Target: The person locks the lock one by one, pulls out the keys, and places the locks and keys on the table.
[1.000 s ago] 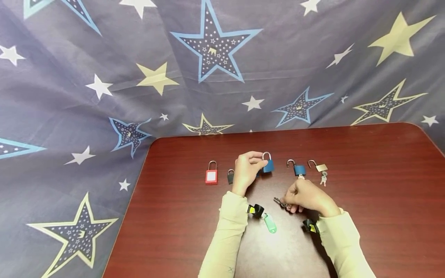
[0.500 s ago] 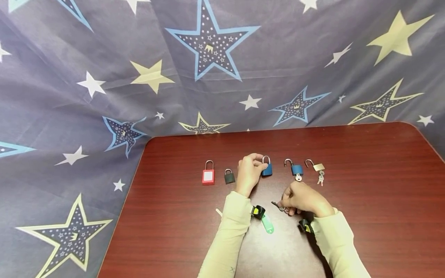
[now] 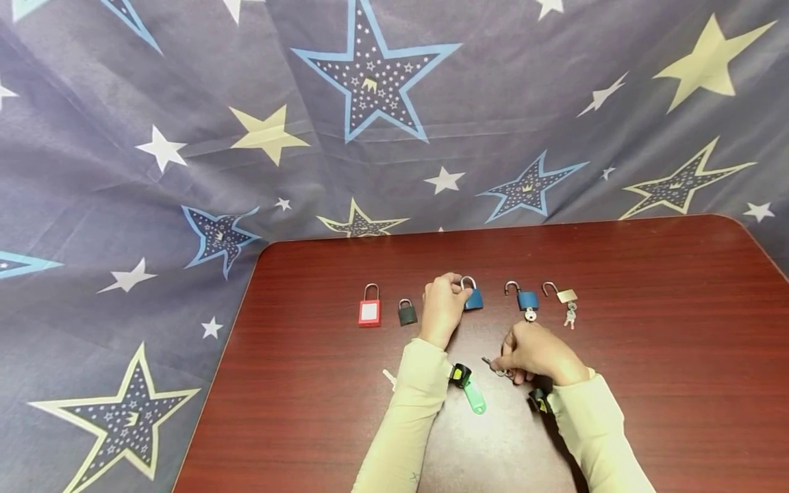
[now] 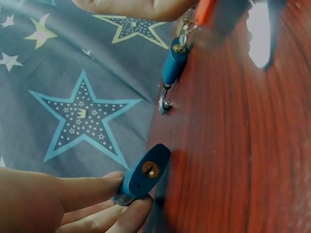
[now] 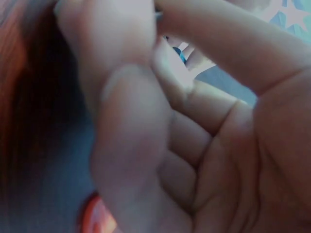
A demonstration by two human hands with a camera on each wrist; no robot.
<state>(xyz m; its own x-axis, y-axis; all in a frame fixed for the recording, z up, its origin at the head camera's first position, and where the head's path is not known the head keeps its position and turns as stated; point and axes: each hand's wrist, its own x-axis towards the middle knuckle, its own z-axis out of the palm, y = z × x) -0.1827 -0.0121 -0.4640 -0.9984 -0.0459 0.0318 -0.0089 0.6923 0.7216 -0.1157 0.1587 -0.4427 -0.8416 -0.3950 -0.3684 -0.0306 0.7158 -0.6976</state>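
Observation:
My left hand [image 3: 441, 311] pinches a blue padlock [image 3: 473, 300] by its side, thumb at the front and fingers behind. Its shackle points away from me and is closed. In the left wrist view the brass keyhole [image 4: 150, 169] of this padlock faces the camera. Nearer to me, my right hand [image 3: 541, 350] pinches a small key [image 3: 487, 361] whose tip points left, toward the padlock but apart from it. Curled fingers fill the right wrist view and hide most of the key; a red tag [image 5: 99, 216] shows below them.
Left of my left hand lie a red padlock [image 3: 370, 313] and a small black padlock [image 3: 407, 314]. To the right lie an open blue padlock [image 3: 527, 300] with keys and an open brass padlock [image 3: 567, 296] with keys. A green tag [image 3: 475, 398] and a loose key [image 3: 390, 377] lie near my left forearm.
My left hand has lowered the blue padlock a little toward the table and tilted it slightly. The right hand with the key has barely moved. The view has shifted slightly.

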